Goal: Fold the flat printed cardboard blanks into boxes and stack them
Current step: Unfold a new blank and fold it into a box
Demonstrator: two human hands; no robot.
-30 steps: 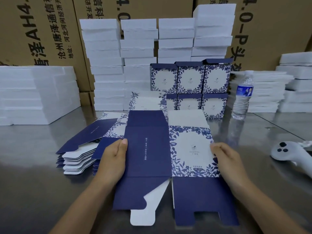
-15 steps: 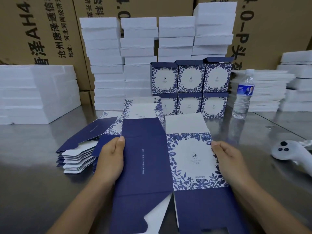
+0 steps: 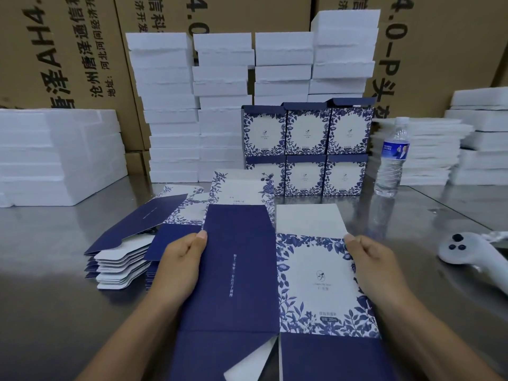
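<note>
Both hands, left (image 3: 181,266) and right (image 3: 375,266), gripped blank (image 3: 275,281) by side edges, probably to pop it open into tube.

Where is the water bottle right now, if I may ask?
Head view: the water bottle stands upright at right, between the folded boxes and the white foam sheets.

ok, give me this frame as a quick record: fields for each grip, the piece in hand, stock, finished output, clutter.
held blank: flat, not yet folded, navy panel left, floral panel right
left grip: holds the navy panel's edge, thumb on top
right grip: holds the floral panel's edge, thumb on top
flat stock: pile on the table, left of the held blank
finished boxes: six visible, two rows of three, behind
clutter: water bottle, white controller, foam stacks
</note>
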